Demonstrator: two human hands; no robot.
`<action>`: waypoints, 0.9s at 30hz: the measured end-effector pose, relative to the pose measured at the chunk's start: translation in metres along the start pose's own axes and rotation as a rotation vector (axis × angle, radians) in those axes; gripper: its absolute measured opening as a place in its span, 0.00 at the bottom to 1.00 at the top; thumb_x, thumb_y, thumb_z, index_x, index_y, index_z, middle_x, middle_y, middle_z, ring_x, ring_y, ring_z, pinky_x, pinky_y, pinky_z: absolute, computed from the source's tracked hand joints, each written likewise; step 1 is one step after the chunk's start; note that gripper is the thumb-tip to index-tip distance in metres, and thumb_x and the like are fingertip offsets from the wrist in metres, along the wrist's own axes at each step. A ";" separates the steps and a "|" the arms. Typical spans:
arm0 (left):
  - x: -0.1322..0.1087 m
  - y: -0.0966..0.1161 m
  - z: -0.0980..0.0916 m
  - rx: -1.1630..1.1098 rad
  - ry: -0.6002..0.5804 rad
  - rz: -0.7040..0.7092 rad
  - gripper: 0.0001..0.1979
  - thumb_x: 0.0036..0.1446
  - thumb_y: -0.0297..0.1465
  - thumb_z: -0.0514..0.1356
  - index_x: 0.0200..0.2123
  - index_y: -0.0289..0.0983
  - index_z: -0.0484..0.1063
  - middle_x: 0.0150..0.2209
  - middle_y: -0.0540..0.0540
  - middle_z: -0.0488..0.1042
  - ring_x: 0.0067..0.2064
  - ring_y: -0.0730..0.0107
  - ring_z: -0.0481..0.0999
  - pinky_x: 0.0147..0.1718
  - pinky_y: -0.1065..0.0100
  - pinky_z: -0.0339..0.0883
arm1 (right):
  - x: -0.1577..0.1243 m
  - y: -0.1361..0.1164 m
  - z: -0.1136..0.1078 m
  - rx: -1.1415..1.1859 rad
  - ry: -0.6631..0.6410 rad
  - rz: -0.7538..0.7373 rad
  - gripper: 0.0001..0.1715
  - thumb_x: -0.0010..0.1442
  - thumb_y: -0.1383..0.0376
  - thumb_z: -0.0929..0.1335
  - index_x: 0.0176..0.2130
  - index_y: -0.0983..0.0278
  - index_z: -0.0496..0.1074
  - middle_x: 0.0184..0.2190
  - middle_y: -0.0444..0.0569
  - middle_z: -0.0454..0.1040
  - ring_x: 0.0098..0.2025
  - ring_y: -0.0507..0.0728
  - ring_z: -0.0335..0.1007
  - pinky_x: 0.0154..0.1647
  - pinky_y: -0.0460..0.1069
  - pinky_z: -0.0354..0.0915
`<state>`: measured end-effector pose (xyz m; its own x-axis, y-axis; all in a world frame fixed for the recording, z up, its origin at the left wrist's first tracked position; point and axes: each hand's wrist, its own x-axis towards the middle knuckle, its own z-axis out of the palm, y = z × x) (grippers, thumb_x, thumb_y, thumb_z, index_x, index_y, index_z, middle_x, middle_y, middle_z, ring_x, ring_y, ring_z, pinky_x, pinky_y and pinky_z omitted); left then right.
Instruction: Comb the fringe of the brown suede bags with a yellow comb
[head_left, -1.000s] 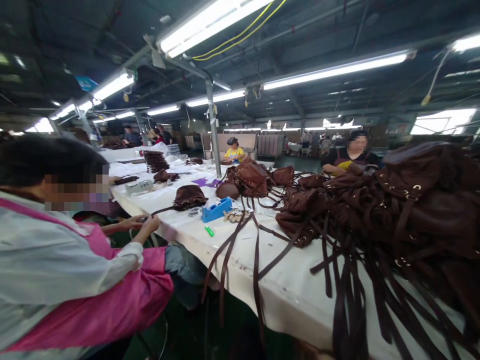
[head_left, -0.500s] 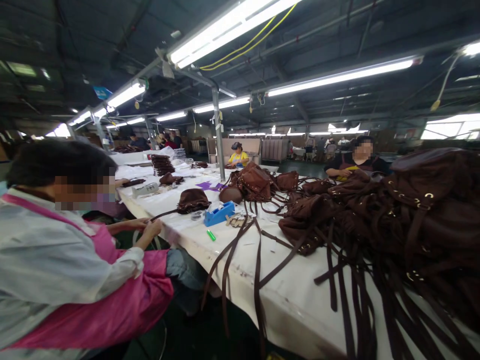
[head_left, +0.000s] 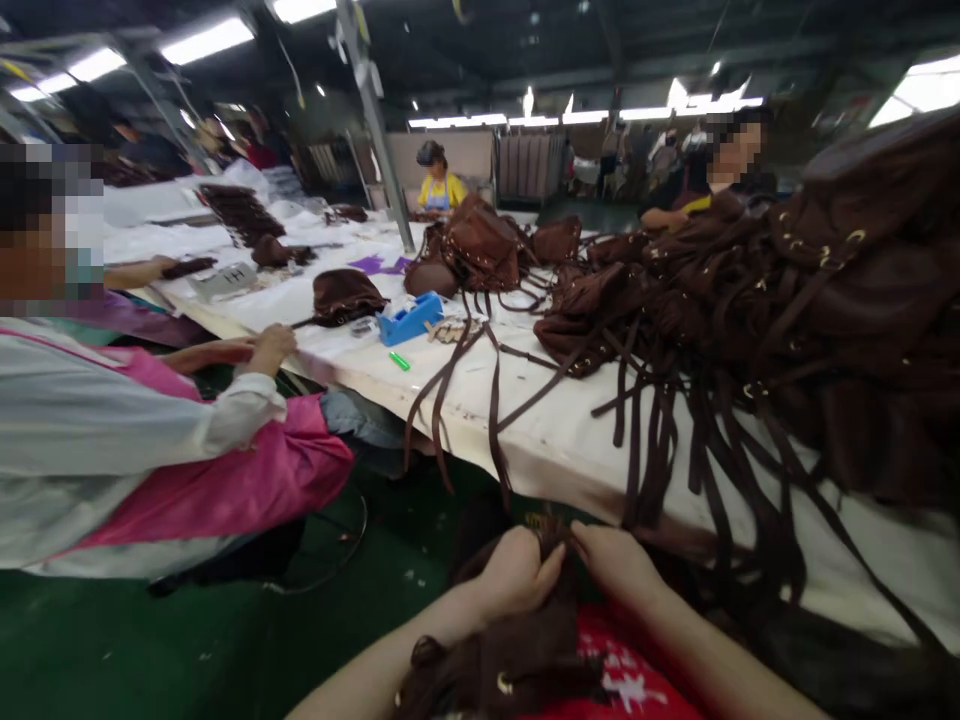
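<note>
With our bare left hand (head_left: pixel 521 570) we grip a dark brown, soft bag with gold-coloured rings (head_left: pixel 472 665) above our red, white-printed cloth (head_left: pixel 626 675); our bare right hand (head_left: pixel 615 560) nears it, its hold unclear. Ahead, a long white-covered table (head_left: pixel 555 445) bears heaped dark brown strapped bags (head_left: pixel 750 290).

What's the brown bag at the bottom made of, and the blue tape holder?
Brown bag: leather or maybe a lookalike, dull and soft; it creases, and its gold ring shines like metal. Blue tape holder: probably hard plastic, smooth; its colour is even, its edges stiff.
</note>
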<state>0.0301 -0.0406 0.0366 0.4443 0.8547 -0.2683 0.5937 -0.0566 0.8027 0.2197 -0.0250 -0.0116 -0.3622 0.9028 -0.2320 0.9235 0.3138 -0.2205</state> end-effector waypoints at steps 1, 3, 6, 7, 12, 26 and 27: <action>-0.001 0.001 -0.001 0.055 0.035 0.044 0.21 0.61 0.42 0.46 0.34 0.34 0.72 0.35 0.36 0.74 0.40 0.56 0.72 0.44 0.61 0.62 | 0.001 0.004 -0.002 -0.017 -0.029 0.053 0.18 0.66 0.62 0.56 0.40 0.62 0.72 0.32 0.52 0.78 0.34 0.58 0.75 0.33 0.49 0.63; 0.000 -0.002 0.000 0.140 0.072 0.111 0.20 0.63 0.40 0.45 0.31 0.35 0.70 0.31 0.39 0.73 0.36 0.60 0.72 0.40 0.63 0.63 | 0.001 0.014 -0.005 0.012 -0.039 0.177 0.19 0.67 0.59 0.56 0.43 0.62 0.71 0.34 0.52 0.78 0.34 0.58 0.75 0.34 0.49 0.63; 0.001 -0.009 0.004 0.158 0.085 0.132 0.19 0.64 0.36 0.44 0.28 0.36 0.68 0.28 0.44 0.72 0.31 0.66 0.71 0.35 0.67 0.63 | -0.007 0.023 -0.013 0.185 0.025 0.177 0.22 0.68 0.57 0.54 0.48 0.60 0.70 0.35 0.49 0.78 0.35 0.56 0.74 0.36 0.48 0.63; 0.001 -0.010 0.005 0.152 0.089 0.134 0.18 0.64 0.36 0.44 0.28 0.36 0.68 0.28 0.44 0.72 0.31 0.67 0.71 0.34 0.68 0.63 | -0.011 0.023 -0.018 0.239 0.055 0.123 0.23 0.68 0.57 0.52 0.47 0.61 0.69 0.35 0.49 0.78 0.36 0.56 0.73 0.37 0.48 0.63; 0.003 -0.006 0.006 0.166 0.055 0.211 0.17 0.63 0.33 0.46 0.28 0.36 0.70 0.30 0.44 0.74 0.33 0.66 0.73 0.36 0.67 0.64 | -0.028 -0.002 -0.039 0.122 0.079 -0.137 0.25 0.69 0.57 0.51 0.37 0.63 0.69 0.32 0.49 0.76 0.34 0.56 0.72 0.32 0.47 0.59; -0.001 0.000 0.000 0.238 0.040 0.321 0.16 0.63 0.32 0.47 0.35 0.34 0.72 0.33 0.40 0.76 0.36 0.62 0.75 0.39 0.66 0.65 | 0.006 0.024 -0.019 -0.166 -0.014 0.186 0.23 0.68 0.56 0.52 0.43 0.62 0.69 0.34 0.52 0.78 0.35 0.59 0.75 0.30 0.49 0.59; -0.002 0.002 -0.001 0.220 0.045 0.347 0.15 0.62 0.32 0.48 0.35 0.34 0.73 0.34 0.40 0.76 0.37 0.62 0.75 0.40 0.65 0.65 | 0.008 0.031 -0.018 -0.138 -0.039 0.228 0.24 0.68 0.56 0.52 0.42 0.62 0.70 0.34 0.53 0.78 0.34 0.59 0.75 0.31 0.49 0.60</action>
<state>0.0292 -0.0420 0.0393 0.6166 0.7868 0.0252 0.5454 -0.4501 0.7071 0.2476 -0.0024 -0.0033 -0.1444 0.9437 -0.2975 0.9894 0.1427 -0.0276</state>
